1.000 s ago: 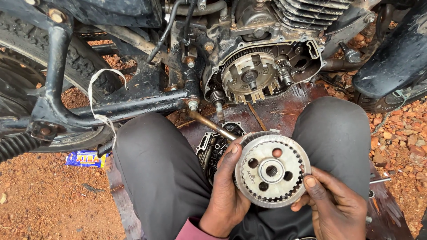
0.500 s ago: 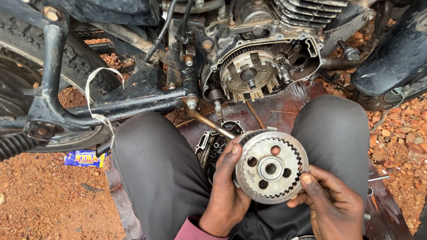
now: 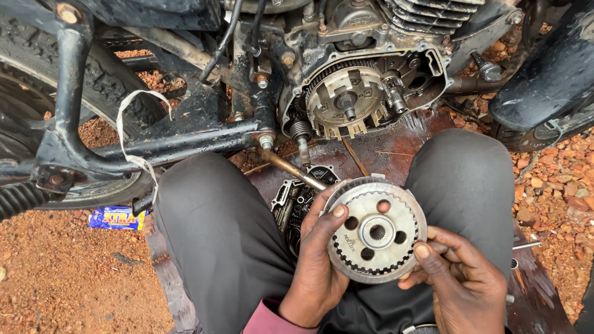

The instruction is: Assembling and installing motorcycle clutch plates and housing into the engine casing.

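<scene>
On red gravel below the open engine case point(image 3: 371, 93) at upper centre, the left hand point(image 3: 318, 260) and right hand point(image 3: 461, 287) are pinching the round toothed clutch hub point(image 3: 376, 230) by its rim, inspecting it before refitting, which calls for spline alignment

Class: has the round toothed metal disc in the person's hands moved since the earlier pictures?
No. The disc sits equally far below the open engine clutch housing, held between both knees.

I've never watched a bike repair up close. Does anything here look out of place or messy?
Yes. The engine is open at the side, its clutch basket bare. The removed hub sits in the left hand and right hand. A cover lies on the ground, and a blue wrapper litters the gravel.
</scene>
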